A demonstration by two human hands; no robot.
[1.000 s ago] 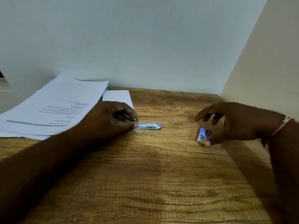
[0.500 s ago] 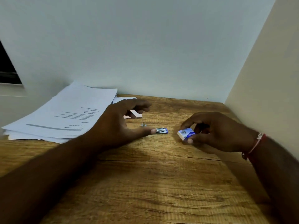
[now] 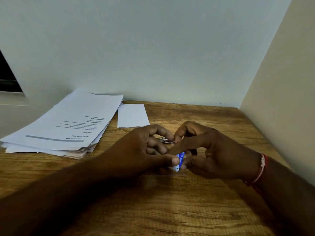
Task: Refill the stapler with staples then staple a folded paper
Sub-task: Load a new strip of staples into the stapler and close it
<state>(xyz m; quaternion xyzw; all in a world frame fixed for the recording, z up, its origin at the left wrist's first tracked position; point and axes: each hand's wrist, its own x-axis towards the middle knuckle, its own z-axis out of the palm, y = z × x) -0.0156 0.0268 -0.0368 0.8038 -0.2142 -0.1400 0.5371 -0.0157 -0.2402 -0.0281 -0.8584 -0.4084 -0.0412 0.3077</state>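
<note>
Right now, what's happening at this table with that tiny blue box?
A person is pinching a small blue staple box between the left hand and the right hand, just above the wooden table. It looks like they are about to get staples out. The stapler lies on the table behind the fingers, mostly hidden. The folded paper lies farther back, next to a stack of printed sheets.

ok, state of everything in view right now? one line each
left hand: pinching the staple box.
right hand: pinching the same box.
staple box: held between both hands; cannot tell if open or closed.
stapler: lying on the table behind the hands, mostly hidden.
folded paper: folded, flat, untouched.
paper stack: flat, edges uneven.
</note>
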